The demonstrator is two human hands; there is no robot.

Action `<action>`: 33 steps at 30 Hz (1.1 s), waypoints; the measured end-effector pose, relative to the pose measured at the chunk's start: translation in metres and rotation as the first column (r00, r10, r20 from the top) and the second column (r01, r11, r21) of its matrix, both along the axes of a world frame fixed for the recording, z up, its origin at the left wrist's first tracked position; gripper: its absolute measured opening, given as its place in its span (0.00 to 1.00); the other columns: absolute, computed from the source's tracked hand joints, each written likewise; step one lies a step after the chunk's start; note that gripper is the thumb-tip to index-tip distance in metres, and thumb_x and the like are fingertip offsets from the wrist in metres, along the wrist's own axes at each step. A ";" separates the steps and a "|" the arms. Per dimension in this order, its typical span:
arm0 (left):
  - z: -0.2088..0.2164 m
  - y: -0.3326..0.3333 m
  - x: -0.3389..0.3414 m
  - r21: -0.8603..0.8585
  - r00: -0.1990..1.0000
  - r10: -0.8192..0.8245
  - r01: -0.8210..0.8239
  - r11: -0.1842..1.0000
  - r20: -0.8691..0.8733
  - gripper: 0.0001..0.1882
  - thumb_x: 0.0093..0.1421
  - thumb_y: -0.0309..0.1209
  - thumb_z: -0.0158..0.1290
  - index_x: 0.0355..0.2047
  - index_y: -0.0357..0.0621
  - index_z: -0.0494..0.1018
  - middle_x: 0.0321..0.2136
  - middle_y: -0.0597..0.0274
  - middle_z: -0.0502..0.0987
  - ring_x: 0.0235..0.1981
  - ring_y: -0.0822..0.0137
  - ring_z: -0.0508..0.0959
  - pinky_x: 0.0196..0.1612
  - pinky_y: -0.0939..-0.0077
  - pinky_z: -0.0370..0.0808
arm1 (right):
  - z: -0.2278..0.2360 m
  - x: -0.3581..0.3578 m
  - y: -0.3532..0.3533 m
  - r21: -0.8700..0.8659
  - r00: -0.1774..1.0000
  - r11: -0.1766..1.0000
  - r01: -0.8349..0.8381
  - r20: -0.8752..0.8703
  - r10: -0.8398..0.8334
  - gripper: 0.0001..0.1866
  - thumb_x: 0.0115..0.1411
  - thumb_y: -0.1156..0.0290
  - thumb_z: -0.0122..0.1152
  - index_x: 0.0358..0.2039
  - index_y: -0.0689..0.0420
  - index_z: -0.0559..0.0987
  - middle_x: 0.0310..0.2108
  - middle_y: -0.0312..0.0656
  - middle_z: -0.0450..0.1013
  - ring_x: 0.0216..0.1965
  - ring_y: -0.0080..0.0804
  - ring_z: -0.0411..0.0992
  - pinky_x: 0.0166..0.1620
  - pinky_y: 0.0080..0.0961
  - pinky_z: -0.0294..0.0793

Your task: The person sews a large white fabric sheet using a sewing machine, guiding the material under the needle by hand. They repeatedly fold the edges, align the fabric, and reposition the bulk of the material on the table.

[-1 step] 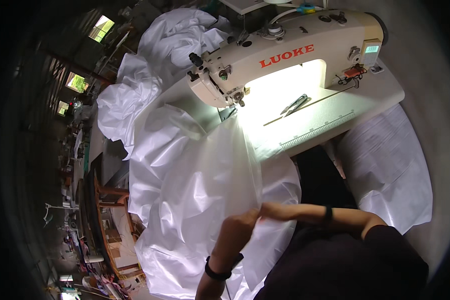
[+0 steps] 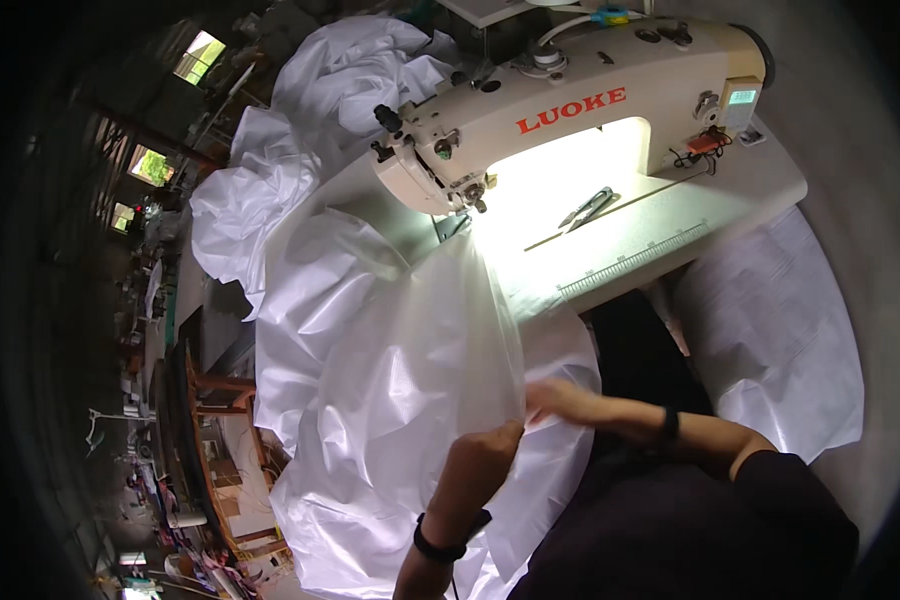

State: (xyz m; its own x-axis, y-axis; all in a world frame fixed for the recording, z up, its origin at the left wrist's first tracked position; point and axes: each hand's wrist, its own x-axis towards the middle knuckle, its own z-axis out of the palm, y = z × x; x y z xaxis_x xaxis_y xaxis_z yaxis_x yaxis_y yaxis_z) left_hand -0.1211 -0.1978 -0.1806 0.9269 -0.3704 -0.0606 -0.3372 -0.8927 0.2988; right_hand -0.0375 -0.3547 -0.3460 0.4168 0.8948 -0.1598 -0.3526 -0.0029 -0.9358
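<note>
A large sheet of shiny white fabric (image 2: pixel 400 370) hangs in loose folds from the sewing machine (image 2: pixel 685 80) down over the table's front. Its upper end bunches under the presser foot (image 2: pixel 454 226). My left hand (image 2: pixel 482 460) is closed on the fabric's right edge, well below the needle area. Close by, just above and to the right of it, my right hand (image 2: pixel 567 402) is at the same edge. Its fingertips are smeared by motion, so whether they grip the cloth cannot be told.
Thread snips (image 2: pixel 590 208) lie on the lit machine bed (image 2: pixel 660 215). More white fabric is heaped behind the machine head (image 2: pixel 355 75), and another white piece (image 2: pixel 775 330) hangs at the right. A wooden frame (image 2: pixel 220 400) stands at the left, near cluttered shelves.
My right hand has moved slightly up and right, parting from my left hand. My left hand stays closed on the fabric edge at nearly the same spot.
</note>
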 end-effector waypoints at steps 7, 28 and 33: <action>-0.025 -0.041 0.008 0.043 0.971 -0.231 0.229 0.972 0.056 0.03 0.53 0.20 0.51 0.25 0.42 0.69 0.16 0.56 0.73 0.18 0.59 0.79 0.19 0.67 0.73 | 0.095 0.040 -0.030 -0.350 0.840 0.898 0.266 0.542 -0.037 0.28 0.68 0.48 0.50 0.46 0.65 0.76 0.35 0.44 0.78 0.36 0.35 0.77 0.37 0.30 0.75; -0.067 0.023 0.198 -0.137 0.907 0.181 -0.138 0.981 0.381 0.22 0.60 0.31 0.54 0.54 0.39 0.72 0.56 0.50 0.73 0.59 0.53 0.71 0.63 0.60 0.65 | 0.010 0.017 -0.037 -0.182 0.968 0.957 0.228 -0.068 -0.243 0.23 0.73 0.50 0.43 0.38 0.57 0.77 0.26 0.33 0.70 0.26 0.22 0.69 0.32 0.23 0.72; -0.067 0.035 0.196 -0.072 0.897 0.143 -0.124 0.990 0.419 0.22 0.59 0.35 0.55 0.53 0.41 0.73 0.55 0.56 0.74 0.59 0.58 0.71 0.61 0.60 0.65 | 0.096 0.079 -0.046 -0.221 0.307 0.808 0.546 0.950 0.052 0.19 0.62 0.50 0.59 0.25 0.53 0.79 0.20 0.44 0.76 0.25 0.43 0.77 0.30 0.34 0.77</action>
